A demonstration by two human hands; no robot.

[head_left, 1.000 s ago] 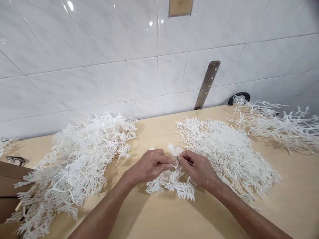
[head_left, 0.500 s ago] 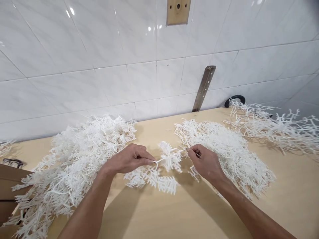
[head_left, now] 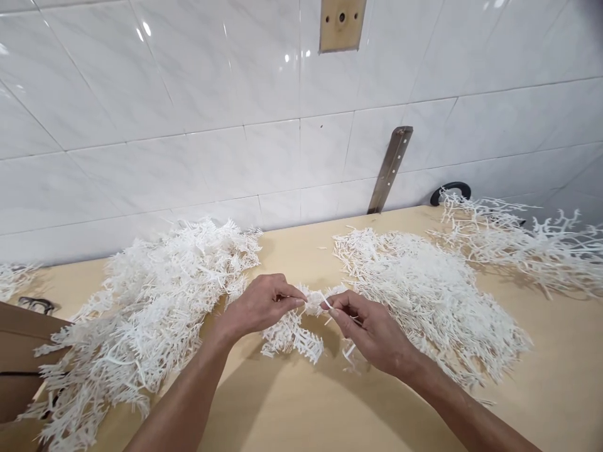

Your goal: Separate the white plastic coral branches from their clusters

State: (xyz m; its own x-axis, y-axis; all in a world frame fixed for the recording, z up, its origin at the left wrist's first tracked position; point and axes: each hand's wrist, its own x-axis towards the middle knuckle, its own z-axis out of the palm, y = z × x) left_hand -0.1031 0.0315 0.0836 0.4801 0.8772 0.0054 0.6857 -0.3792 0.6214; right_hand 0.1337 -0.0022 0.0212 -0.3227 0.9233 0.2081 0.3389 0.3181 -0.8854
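Note:
Pinched between the fingertips of my left hand (head_left: 266, 304) is a white branching plastic sprig (head_left: 289, 336), its fringed ends hanging below the fingers. My right hand (head_left: 370, 323) is closed on a thin white stem (head_left: 328, 302) just beside the left fingertips. Small white feathery tufts show between the two hands, and where the pieces join is partly hidden by the fingers. On the left lies a large heap of fringed white sprigs (head_left: 155, 301). To the right of my right hand spreads a pile of thin white pieces (head_left: 424, 289).
Bare white branched frames (head_left: 522, 242) lie at the far right near a black ring-shaped object (head_left: 451, 191). A metal strip (head_left: 390, 169) leans on the tiled wall. Eyeglasses (head_left: 36, 305) and a brown box (head_left: 28, 351) sit at the left of the wooden table (head_left: 301, 408).
My hands have come closer together, the right moving left and slightly down, the left moving right. The white stem in my right hand now sits near my left fingertips.

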